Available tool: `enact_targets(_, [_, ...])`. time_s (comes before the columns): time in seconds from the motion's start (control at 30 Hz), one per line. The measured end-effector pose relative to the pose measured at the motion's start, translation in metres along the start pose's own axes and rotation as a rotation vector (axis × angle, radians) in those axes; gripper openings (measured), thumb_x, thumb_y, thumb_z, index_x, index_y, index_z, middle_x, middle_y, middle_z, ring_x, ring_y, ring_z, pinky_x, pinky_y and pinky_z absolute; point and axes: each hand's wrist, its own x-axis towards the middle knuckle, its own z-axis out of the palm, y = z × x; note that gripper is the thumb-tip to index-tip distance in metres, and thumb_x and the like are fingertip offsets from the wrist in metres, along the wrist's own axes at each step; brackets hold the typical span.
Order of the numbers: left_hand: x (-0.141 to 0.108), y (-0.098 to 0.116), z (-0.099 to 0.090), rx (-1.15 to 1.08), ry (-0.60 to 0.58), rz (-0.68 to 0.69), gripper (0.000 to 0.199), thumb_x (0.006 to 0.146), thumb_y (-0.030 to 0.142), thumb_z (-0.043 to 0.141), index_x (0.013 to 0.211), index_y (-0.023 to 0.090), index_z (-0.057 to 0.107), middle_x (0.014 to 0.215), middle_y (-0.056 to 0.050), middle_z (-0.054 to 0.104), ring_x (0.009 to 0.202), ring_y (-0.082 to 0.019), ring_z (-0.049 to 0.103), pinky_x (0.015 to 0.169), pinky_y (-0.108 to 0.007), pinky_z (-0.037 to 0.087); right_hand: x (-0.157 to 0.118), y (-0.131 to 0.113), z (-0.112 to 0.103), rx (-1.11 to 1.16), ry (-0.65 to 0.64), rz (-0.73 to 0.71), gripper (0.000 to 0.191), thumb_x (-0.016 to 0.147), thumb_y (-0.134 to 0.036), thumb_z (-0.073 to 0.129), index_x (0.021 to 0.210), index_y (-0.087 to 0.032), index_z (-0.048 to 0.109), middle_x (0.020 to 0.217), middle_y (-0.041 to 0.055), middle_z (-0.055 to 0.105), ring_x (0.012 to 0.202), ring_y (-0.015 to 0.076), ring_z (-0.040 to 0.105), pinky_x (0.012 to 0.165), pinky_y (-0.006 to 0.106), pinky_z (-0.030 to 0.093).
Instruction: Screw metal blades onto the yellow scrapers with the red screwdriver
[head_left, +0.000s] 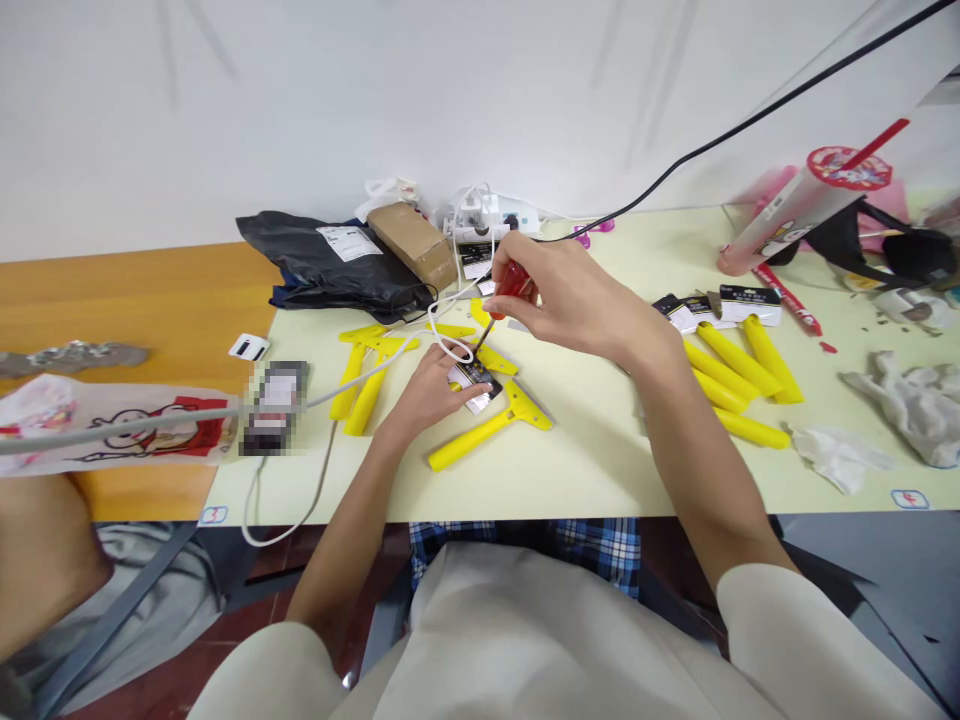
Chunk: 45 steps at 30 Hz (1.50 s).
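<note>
My right hand (551,290) is wrapped round the red handle of a screwdriver (512,285). The shaft slants down to a yellow scraper head (496,360) beside my left hand. My left hand (435,385) presses on a small black-and-white packet (480,388) and the scraper on the table; its thumb and fingers are closed around them. Just in front lies another yellow scraper (480,435). Two more yellow scrapers (367,385) rest to the left of my left hand. A white cable passes over my left fingers.
Several yellow handles (739,370) and packets (750,302) lie at the right. A tall cup (802,215) leans behind them. Further back are a black bag (337,265), a brown box (415,243) and a power strip (480,215). A phone (276,405) is at left, near another person's leg.
</note>
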Motion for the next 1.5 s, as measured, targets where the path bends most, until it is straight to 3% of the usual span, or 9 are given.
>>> enact_targets(0.33, [0.001, -0.003, -0.002, 0.164, -0.017, 0.128, 0.052, 0.101, 0.054, 0.076, 0.140, 0.019, 0.077, 0.143, -0.018, 0.075, 0.137, -0.038, 0.068, 0.125, -0.059, 0.050, -0.007, -0.007, -0.013, -0.033, 0.024, 0.032, 0.019, 0.107, -0.038, 0.071, 0.115, -0.025, 0.060, 0.099, 0.0046, 0.074, 0.091, 0.0285, 0.069, 0.087, 0.042, 0.049])
enact_targets(0.63, [-0.006, 0.010, -0.001, 0.232, -0.011, 0.163, 0.032, 0.106, 0.040, 0.073, 0.131, 0.026, 0.084, 0.159, -0.017, 0.064, 0.139, -0.036, 0.070, 0.117, -0.054, 0.059, -0.006, -0.005, -0.010, -0.044, 0.017, 0.044, 0.020, 0.108, -0.041, 0.070, 0.115, -0.026, 0.058, 0.101, 0.0047, 0.074, 0.094, 0.0291, 0.068, 0.089, 0.043, 0.048])
enact_targets(1.07, [-0.006, 0.015, -0.002, 0.238, -0.068, 0.161, 0.033, 0.109, 0.040, 0.065, 0.132, 0.029, 0.085, 0.165, -0.016, 0.060, 0.149, -0.040, 0.060, 0.122, -0.063, 0.052, -0.005, -0.005, -0.009, -0.035, -0.016, 0.060, 0.020, 0.107, -0.041, 0.069, 0.113, -0.027, 0.057, 0.101, 0.0053, 0.073, 0.097, 0.0311, 0.067, 0.090, 0.044, 0.048])
enact_targets(1.37, [-0.003, 0.020, -0.005, 0.280, -0.098, 0.186, 0.032, 0.109, 0.036, 0.063, 0.132, 0.029, 0.085, 0.165, -0.016, 0.060, 0.147, -0.041, 0.061, 0.120, -0.064, 0.051, 0.002, -0.014, -0.003, -0.065, 0.003, 0.063, 0.011, 0.103, -0.026, 0.060, 0.111, -0.028, 0.054, 0.098, 0.0048, 0.068, 0.091, 0.0294, 0.062, 0.086, 0.043, 0.048])
enact_targets(1.5, [-0.003, 0.019, -0.005, 0.320, -0.113, 0.202, 0.034, 0.110, 0.037, 0.060, 0.134, 0.030, 0.084, 0.165, -0.016, 0.059, 0.147, -0.042, 0.060, 0.119, -0.065, 0.052, 0.013, -0.022, -0.004, 0.017, -0.022, 0.019, 0.018, 0.095, -0.018, 0.061, 0.107, -0.029, 0.052, 0.097, 0.0030, 0.068, 0.085, 0.0262, 0.061, 0.080, 0.041, 0.047])
